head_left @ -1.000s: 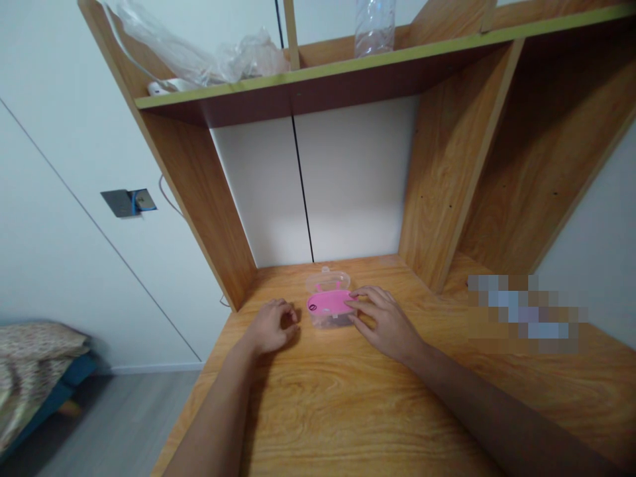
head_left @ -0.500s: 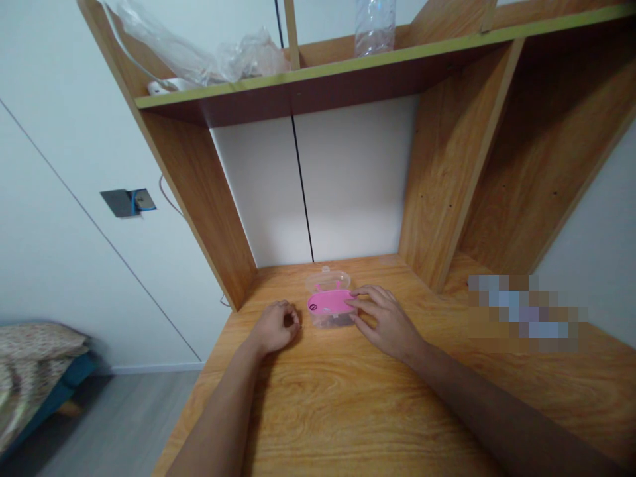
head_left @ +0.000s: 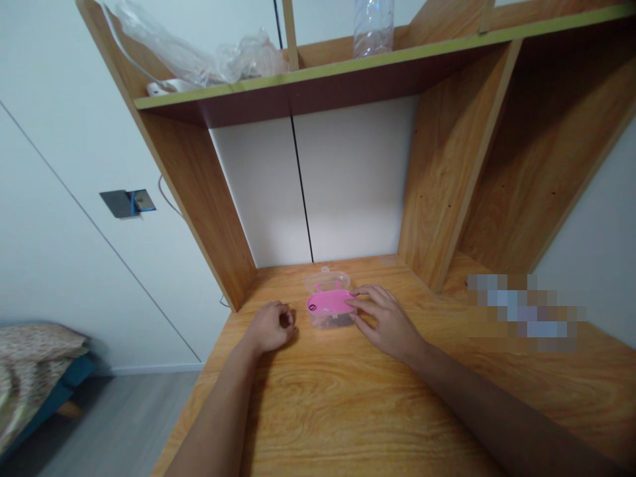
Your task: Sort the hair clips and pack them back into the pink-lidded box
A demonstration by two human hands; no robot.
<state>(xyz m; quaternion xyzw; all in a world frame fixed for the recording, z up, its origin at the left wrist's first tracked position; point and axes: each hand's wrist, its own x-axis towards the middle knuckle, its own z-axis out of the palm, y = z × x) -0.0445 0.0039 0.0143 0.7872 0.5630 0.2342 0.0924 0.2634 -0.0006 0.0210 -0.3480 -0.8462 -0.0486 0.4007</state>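
Observation:
A small clear plastic box stands on the desk with its clear lid swung open at the back. Across its top sits a pink tray, with a small black loop at its left end and a tiny pale item near its front edge. My right hand grips the right end of the box, fingertips on the tray and thumb lower at the side. To the left, apart from the box, my left hand rests with fingers curled to the thumb; whatever they pinch cannot be made out.
Wooden desk with side panels and an upper shelf. Crumpled plastic bags and a clear bottle stand up there. A blurred-out patch covers something at the right. A bed corner shows at far left.
My left hand has drawn slightly left, away from the box. A tiny thing that showed at its fingertips is no longer visible. My right hand and the box stay put.

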